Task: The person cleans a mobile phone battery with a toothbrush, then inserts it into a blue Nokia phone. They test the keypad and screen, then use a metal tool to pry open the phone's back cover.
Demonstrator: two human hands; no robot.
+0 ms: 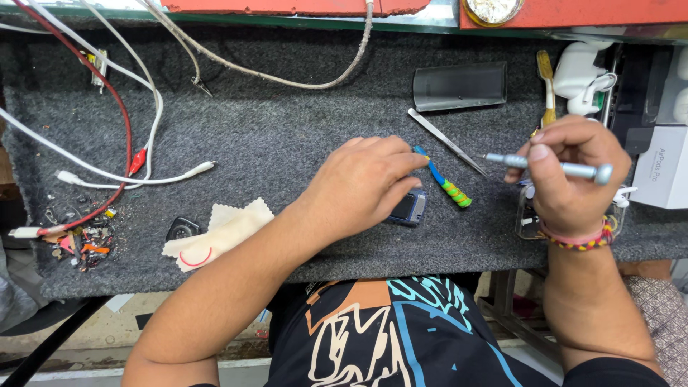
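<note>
The left hand (365,183) lies palm down on the grey felt mat (272,136), its fingers pressed onto a small dark gadget (408,208) with a blue face, which peeks out at the hand's 4 o'clock; the gadget sits near the middle of the mat, just ahead of the person's chest. The right hand (570,175) pinches a slim silver screwdriver (552,167) between thumb and fingers, held level, its tip pointing to 9 o'clock toward the left hand but well short of the gadget.

Between the 2 hands lie a blue tool with a green and yellow grip (443,179), its near end touching the left fingertips, and a pair of steel tweezers (446,140) at 12 o'clock from it; both cross the gap between tip and gadget. A dark curved cover (459,86) rests further toward 12 o'clock; a yellow brush (547,86) and white earbud cases (580,75) sit at 1 o'clock. At 9 o'clock from the left hand lie a cream cloth (218,233), a small black part (183,228), white cables (107,175), red clip leads (129,136) and a heap of scraps (79,240). A white box (663,168) stands at 3 o'clock of the right hand.
</note>
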